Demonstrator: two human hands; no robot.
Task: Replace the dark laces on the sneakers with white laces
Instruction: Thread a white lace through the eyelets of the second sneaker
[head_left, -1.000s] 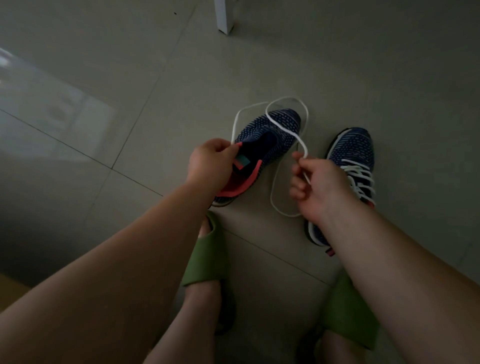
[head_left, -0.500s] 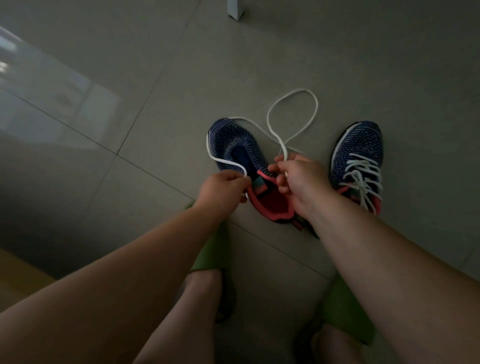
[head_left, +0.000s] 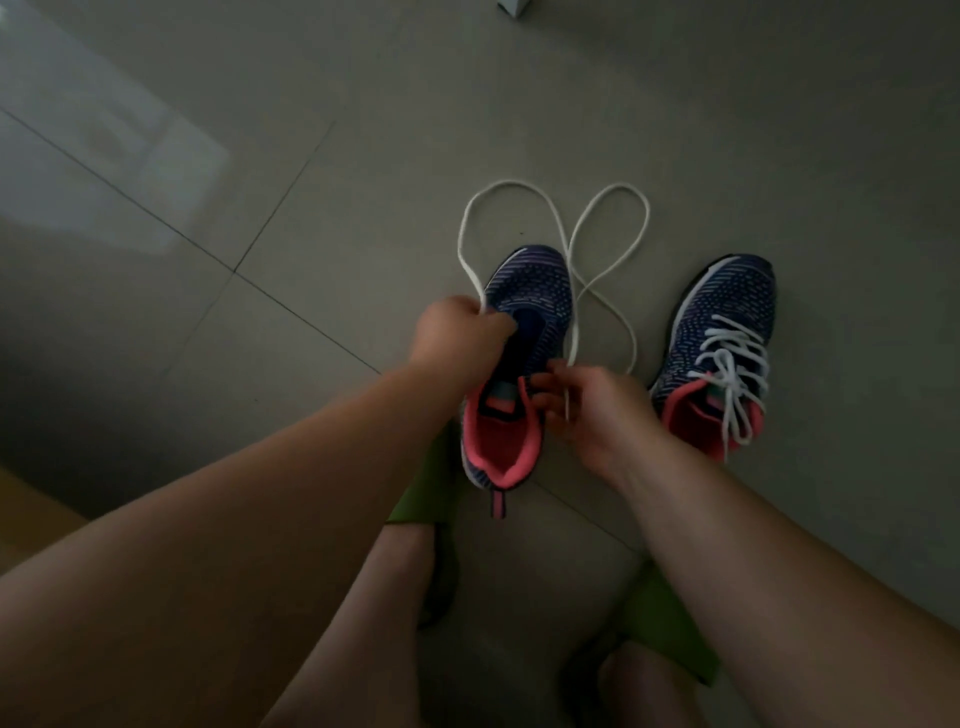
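**Threading a white lace into the unlaced sneaker**

The person works over a tiled floor (head_left: 311, 156). The unlaced sneaker (head_left: 524, 332) lies toe away from the person, just beside and to the left of the laced sneaker (head_left: 727, 332), which already carries a white lace tied across its tongue. The left hand (head_left: 457, 332) is curled over the near side of the shoe's upper and appears to pinch one run of the loose white lace (head_left: 561, 228) against it. The right hand (head_left: 592, 405) has its fingers bent together at the opposite eyelet row, pinching the lace's other run; whether a lace tip has entered an eyelet cannot be told, since the fingers hide that spot. Between the hands the lace sweeps out beyond the toe in two broad loops that cross once on the floor.

Judged from this arrangement, one shoe is finished and lacing of the second is just beginning. To do the step well, the left hand should steady the upper so the eyelet row stays open and flat, while the right hand grips the lace close to its tip and feeds it straight through. The crossed loops should be drawn out before tightening, lest they knot. Both ends are best kept equal. Green slippers (head_left: 431, 483) on the person's feet sit just behind the shoes.
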